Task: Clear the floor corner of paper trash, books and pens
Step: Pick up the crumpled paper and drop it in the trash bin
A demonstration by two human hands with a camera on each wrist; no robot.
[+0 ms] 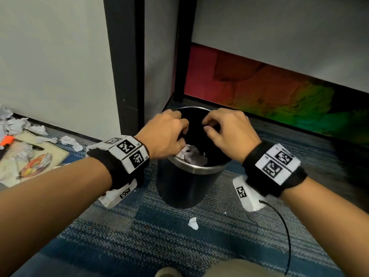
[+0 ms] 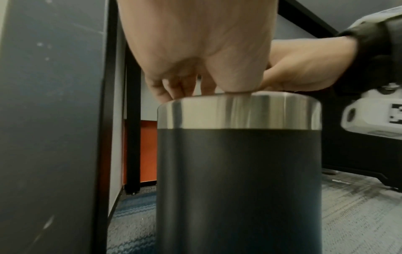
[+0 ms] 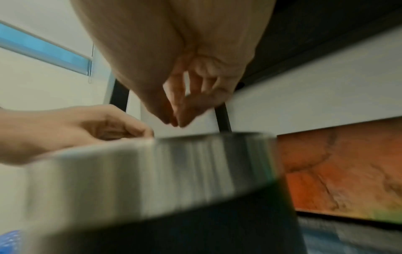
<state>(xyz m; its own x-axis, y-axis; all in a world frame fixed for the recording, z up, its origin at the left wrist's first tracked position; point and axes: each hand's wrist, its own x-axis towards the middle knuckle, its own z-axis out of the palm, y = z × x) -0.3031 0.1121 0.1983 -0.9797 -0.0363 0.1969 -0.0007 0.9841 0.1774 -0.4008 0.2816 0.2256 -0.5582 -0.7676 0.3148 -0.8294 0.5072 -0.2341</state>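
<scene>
A black trash bin (image 1: 199, 169) with a steel rim (image 2: 239, 113) stands on the carpet, with crumpled paper (image 1: 194, 156) lying inside it. Both my hands hover over its mouth. My left hand (image 1: 182, 134) hangs its fingers (image 2: 185, 87) loosely down past the rim, just above the paper, and I see nothing in them. My right hand (image 1: 209, 126) is loosely curled with fingertips (image 3: 176, 122) near the thumb and nothing between them. At the far left, crumpled papers (image 1: 14, 124), a book (image 1: 40, 156), a black pen (image 1: 37, 147) and an orange marker (image 1: 7, 140) lie on the floor.
A small paper scrap (image 1: 193, 223) lies on the carpet in front of the bin. A black post (image 1: 125, 66) stands just left of the bin, and a colourful panel (image 1: 279, 92) runs low along the wall behind. A thin black cable (image 1: 285, 226) trails from my right wrist.
</scene>
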